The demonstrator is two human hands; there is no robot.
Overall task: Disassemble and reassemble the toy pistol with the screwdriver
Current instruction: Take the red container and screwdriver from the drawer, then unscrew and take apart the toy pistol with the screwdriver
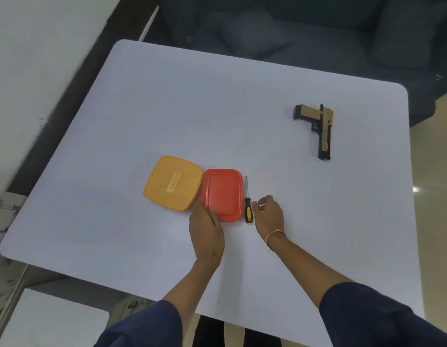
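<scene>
Now, white table [217, 108], dark sofa [292, 26] at twelve, toy pistol [322, 126] at two o'clock, well off my flat left hand [206, 231], right hand [268, 214] loosely curled, empty.

You have a single wide-angle head view, looking forward and steeply down from above the near edge of the white desk [167, 108], close over both forearms, with dark seating beyond
</scene>
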